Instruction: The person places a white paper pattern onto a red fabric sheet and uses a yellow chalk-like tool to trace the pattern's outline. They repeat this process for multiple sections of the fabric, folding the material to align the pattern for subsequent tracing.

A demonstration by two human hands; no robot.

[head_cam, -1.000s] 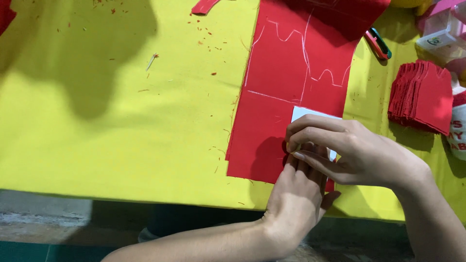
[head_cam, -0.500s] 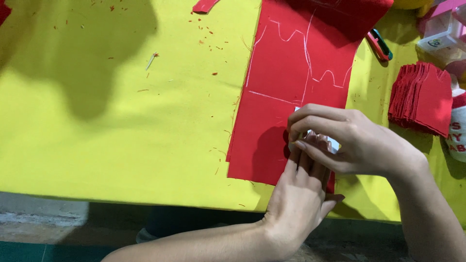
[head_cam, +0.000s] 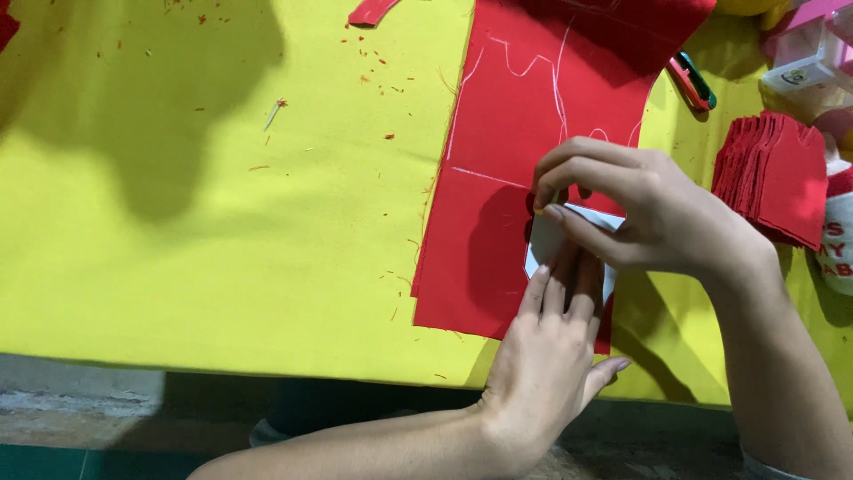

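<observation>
A red felt sheet with white traced outlines lies on a yellow cloth. On its lower right part sits a white paper template. My left hand comes in from below and presses the template flat with straight fingers. My right hand hovers over the template's top edge. Its thumb and fingers pinch a small piece of chalk, which is mostly hidden. The hands cover most of the template.
A stack of cut red felt pieces lies at the right. Above it are a red and green tool and small boxes. A red scrap lies at the top. The cloth ends at the table's near edge.
My right hand has moved up and back along the template, and the template's left edge now shows. My left hand stays pressed on it.
</observation>
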